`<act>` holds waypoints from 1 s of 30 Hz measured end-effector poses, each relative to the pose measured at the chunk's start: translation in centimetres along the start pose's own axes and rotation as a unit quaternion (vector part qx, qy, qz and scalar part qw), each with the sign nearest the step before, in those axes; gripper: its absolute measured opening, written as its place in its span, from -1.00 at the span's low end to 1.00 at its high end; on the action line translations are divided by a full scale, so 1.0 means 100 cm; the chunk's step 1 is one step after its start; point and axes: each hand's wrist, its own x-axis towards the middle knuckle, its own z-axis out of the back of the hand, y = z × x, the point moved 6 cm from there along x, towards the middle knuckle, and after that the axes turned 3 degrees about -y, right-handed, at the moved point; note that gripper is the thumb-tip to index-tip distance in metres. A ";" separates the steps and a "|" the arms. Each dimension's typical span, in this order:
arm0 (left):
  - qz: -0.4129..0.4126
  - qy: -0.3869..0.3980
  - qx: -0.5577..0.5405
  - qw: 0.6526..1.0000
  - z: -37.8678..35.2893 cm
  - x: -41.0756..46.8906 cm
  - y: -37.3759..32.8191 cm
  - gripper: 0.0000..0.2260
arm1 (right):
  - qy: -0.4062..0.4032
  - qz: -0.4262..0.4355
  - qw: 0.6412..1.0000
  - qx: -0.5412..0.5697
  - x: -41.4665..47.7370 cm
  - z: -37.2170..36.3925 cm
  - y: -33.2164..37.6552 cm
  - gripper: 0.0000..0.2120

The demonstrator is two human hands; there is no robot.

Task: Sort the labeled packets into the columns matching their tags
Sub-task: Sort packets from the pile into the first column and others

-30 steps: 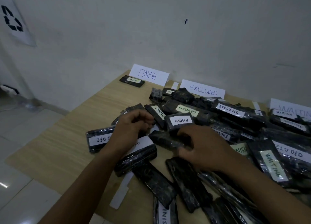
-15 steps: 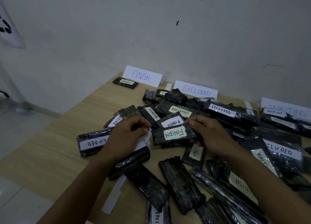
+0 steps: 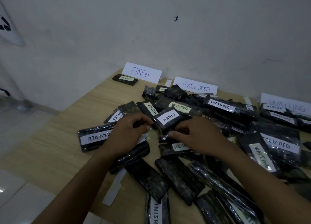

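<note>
A heap of black plastic packets with hand-written tags covers the wooden table [image 3: 55, 149]. Three paper signs stand against the wall: FINISH [image 3: 141, 72], EXCLUDED [image 3: 196, 88] and WAITING [image 3: 286, 104]. One FINISH packet [image 3: 125, 79] lies alone in front of the FINISH sign. My right hand [image 3: 196, 136] curls its fingers round the near end of a white-tagged FINISH packet [image 3: 168, 118] at the heap's middle. My left hand [image 3: 127, 134] sits just left of it, fingers curled over a packet with a white tag [image 3: 144, 137] that is mostly hidden beneath.
An EXCLUDED packet [image 3: 95, 138] lies left of my left hand and a second FINISH packet [image 3: 178, 146] under my right. Several WAITING packets [image 3: 282, 114] are stacked at the right. A loose white paper strip [image 3: 114, 188] lies near the front edge. A tiled floor [image 3: 18, 198] is at the left.
The green-tagged FINISH packet my right hand held half a second ago is out of its grip. The right hand has shifted to the white-tagged FINISH packet. The left hand has barely moved.
</note>
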 end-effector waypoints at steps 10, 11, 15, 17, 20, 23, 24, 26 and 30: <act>-0.006 -0.015 -0.013 1.000 0.002 -0.003 -0.003 -0.84 | 0.057 0.074 0.994 -0.065 -0.027 -0.002 0.053 -0.54; -0.007 -0.015 -0.012 1.000 0.002 -0.003 -0.003 -0.84 | 0.090 0.093 0.987 -0.091 -0.038 -0.004 0.059 -0.52; -0.012 -0.009 -0.009 1.000 0.000 -0.002 -0.003 -0.85 | 0.137 0.099 0.974 -0.153 -0.054 0.000 0.050 -0.43; -0.017 -0.006 -0.003 1.000 -0.001 -0.001 -0.003 -0.85 | 0.176 0.092 0.967 -0.158 -0.059 -0.004 0.041 -0.31; -0.019 -0.011 0.001 1.000 0.000 -0.001 -0.002 -0.85 | 0.165 0.100 0.967 -0.167 -0.068 -0.010 0.037 -0.14; -0.016 -0.010 0.001 1.000 0.000 0.000 -0.001 -0.85 | 0.138 0.101 0.971 -0.165 -0.071 -0.016 0.037 -0.18; -0.014 -0.008 0.001 1.000 -0.001 0.001 -0.001 -0.85 | 0.128 0.096 0.975 -0.155 -0.069 -0.015 0.035 -0.28; -0.012 -0.007 0.000 1.000 -0.002 0.001 -0.002 -0.85 | 0.113 0.071 0.986 -0.098 -0.062 -0.009 0.028 -0.53; -0.010 -0.015 -0.004 1.000 -0.001 0.002 -0.002 -0.85 | 0.095 -0.068 0.967 0.228 -0.044 0.003 0.000 -0.78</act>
